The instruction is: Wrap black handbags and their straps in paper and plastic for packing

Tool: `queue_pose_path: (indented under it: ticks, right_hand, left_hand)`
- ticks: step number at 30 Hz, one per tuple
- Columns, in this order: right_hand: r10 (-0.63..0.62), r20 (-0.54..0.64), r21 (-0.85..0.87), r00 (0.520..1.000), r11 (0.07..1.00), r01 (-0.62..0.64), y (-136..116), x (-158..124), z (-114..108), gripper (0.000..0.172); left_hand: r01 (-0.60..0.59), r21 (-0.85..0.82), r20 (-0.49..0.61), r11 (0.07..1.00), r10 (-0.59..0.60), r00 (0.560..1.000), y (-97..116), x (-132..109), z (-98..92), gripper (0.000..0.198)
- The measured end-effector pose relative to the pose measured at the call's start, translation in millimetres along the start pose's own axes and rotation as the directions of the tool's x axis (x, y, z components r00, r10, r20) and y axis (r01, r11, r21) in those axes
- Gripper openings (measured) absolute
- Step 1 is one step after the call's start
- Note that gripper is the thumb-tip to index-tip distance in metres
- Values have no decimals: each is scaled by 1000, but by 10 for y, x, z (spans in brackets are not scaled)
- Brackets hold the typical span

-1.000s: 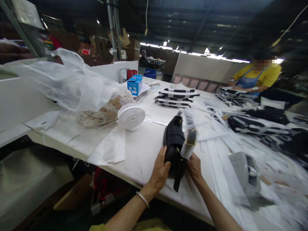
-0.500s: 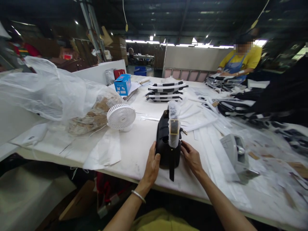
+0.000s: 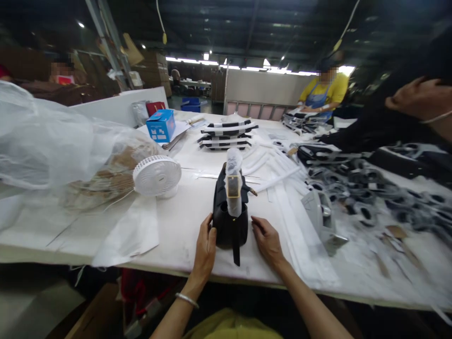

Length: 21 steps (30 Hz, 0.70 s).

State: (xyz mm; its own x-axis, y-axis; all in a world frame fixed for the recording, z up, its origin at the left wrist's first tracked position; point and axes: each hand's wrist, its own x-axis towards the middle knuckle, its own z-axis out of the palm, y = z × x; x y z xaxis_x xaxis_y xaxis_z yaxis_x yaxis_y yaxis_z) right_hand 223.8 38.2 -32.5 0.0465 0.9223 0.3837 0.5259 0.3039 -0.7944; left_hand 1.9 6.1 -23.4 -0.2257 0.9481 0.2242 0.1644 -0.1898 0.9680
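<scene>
A black handbag [image 3: 219,221] stands on the white table, seen end-on. Its raised handle [image 3: 233,188] is wrapped in whitish film around a gold-coloured buckle, and a dark strap end [image 3: 236,247] hangs down the near side. Against the bag's left side rests my left hand [image 3: 205,247], fingers extended and thumb apart, without closing round it. My right hand [image 3: 267,241] is just right of the bag, with a small gap between them. Its fingers are loosely bent and parted, and nothing shows in them.
A white fan [image 3: 157,176] and a clear plastic bag [image 3: 70,150] are on the left. Behind are a blue box [image 3: 161,126] and stacked black-and-white pieces [image 3: 228,134]. At right are a tape dispenser [image 3: 320,214], wrapped dark parts and another person's hand [image 3: 420,98]. A co-worker [image 3: 323,92] stands farther back.
My right hand has come away from the handbag's right side, while my left hand stays against it. The view has shifted right. Another person's hand and dark material have moved at the right, uncovering wrapped parts.
</scene>
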Motion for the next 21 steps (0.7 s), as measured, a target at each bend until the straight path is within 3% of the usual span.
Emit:
queue_pose_path:
  ticks: [16,19,21]
  right_hand:
    - [-76,-22,80,997,994,77,-78,32,9,26]
    - [-131,2,50,991,990,130,-153,-92,-398,24]
    - [-141,-116,-67,983,989,134,-127,-230,-959,23]
  left_hand:
    - [47,113,17,993,-49,999,-66,102,-22,54]
    - [53,147,16,988,-56,998,-49,108,-21,58]
    - [54,176,18,983,-58,998,-8,106,-19,60]
